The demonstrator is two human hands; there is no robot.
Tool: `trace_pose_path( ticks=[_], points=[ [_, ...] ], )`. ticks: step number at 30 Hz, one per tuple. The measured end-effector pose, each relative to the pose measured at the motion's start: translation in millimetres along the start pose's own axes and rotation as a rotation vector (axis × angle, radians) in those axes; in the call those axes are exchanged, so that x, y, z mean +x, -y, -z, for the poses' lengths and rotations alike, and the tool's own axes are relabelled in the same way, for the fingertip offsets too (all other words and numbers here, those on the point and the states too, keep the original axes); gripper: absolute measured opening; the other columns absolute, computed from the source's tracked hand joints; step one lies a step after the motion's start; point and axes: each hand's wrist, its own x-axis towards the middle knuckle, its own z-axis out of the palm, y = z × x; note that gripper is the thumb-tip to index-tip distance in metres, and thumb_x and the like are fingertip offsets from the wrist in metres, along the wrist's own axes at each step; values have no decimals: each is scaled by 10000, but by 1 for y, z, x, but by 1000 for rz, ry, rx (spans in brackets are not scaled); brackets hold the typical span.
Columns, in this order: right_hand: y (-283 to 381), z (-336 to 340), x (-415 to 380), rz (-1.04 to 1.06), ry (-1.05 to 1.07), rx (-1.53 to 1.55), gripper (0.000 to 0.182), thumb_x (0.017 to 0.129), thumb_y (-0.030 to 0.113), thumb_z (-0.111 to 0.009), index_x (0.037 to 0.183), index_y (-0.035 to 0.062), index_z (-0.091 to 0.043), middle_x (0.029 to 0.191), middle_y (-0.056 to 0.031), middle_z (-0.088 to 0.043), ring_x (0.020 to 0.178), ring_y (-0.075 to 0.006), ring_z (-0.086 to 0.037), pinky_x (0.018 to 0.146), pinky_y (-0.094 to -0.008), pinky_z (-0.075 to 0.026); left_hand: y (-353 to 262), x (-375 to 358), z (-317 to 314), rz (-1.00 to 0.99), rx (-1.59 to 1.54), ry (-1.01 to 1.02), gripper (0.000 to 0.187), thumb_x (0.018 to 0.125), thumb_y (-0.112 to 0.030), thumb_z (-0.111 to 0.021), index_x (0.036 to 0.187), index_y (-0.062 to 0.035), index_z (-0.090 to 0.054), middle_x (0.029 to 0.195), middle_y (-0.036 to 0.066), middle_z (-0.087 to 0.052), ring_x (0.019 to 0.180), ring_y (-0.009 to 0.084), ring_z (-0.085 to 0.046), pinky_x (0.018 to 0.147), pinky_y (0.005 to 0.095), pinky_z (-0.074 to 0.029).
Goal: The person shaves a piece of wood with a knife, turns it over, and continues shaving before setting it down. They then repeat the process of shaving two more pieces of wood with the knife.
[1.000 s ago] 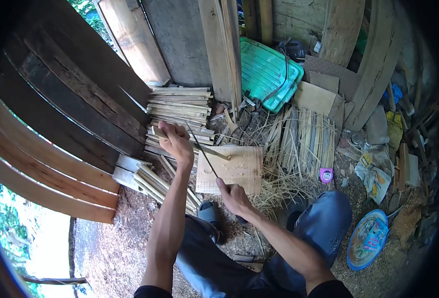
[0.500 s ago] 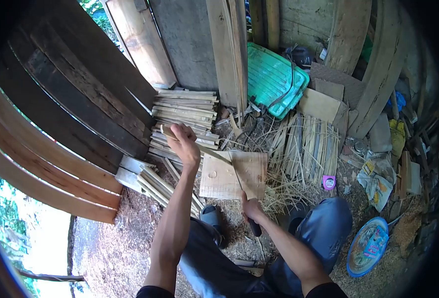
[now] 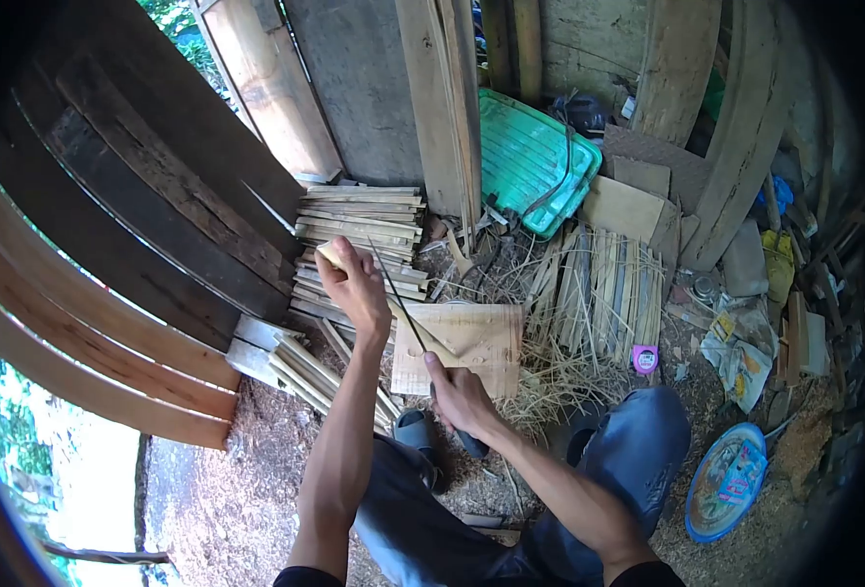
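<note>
In my left hand [image 3: 356,292] I grip the upper end of a pale wooden strip [image 3: 437,342]. It slants down to the right, its lower end on a square wooden board [image 3: 496,338] lying on the ground between my feet. My right hand [image 3: 464,399] is closed on the dark handle of a long knife [image 3: 400,298]. The narrow blade points up and away to the left, crossing over the strip in this view, its tip close to the right of my left hand.
Split strips are stacked [image 3: 364,220] beyond my left hand. Another bundle [image 3: 613,293] lies right of the board, near thin shavings [image 3: 540,377]. A green plastic lid [image 3: 535,161], pink tape measure [image 3: 644,358] and blue-rimmed basin [image 3: 698,528] lie around. Planks form a wall at left.
The knife has swung from beside the strip's lower end up and to the left, its tip now pointing away from me. My left hand stays nearly in place on the strip.
</note>
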Motion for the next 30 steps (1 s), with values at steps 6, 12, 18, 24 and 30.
trace_pose_path(
  ticks=[6, 12, 18, 24, 30],
  points=[
    [-7, 0, 0, 11, -13, 87, 659, 909, 581, -313, 539, 48, -425, 424, -41, -428, 334, -144, -455, 324, -283, -394, 2, -5, 2, -117, -127, -50, 333, 920, -384, -509, 799, -91, -408, 545, -42, -361, 445, 33, -303, 394, 189, -205],
    [-47, 17, 25, -121, 50, 48, 735, 874, 645, -305, 545, 12, -482, 468, -95, -502, 352, -179, -495, 325, -288, -421, 12, 3, 17, -104, -67, 12, 464, 884, -494, -514, 652, -112, -389, 494, -55, -264, 393, 39, -210, 369, 213, -141],
    [-6, 10, -2, -35, 33, -131, 749, 895, 610, -309, 474, 20, -500, 452, -102, -513, 338, -201, -498, 355, -346, -439, 5, 10, 36, -55, -28, -58, 418, 901, -414, -532, 641, -126, -376, 489, -57, -289, 373, 27, -231, 345, 218, -146],
    [-53, 17, 26, -277, 25, -29, 667, 876, 652, -275, 513, 106, -393, 435, 8, -370, 323, -106, -373, 323, -290, -358, 2, 3, 38, -54, -13, -34, 418, 907, -415, -520, 650, -122, -370, 496, -56, -270, 386, 33, -238, 360, 215, -173],
    [-21, 21, 5, -184, 0, -184, 684, 885, 629, -302, 510, 68, -417, 417, -33, -417, 347, -148, -481, 383, -316, -442, 1, 3, 35, -37, 2, 34, 435, 911, -422, -510, 633, -125, -356, 477, -55, -263, 385, 33, -225, 363, 222, -146]
  ],
)
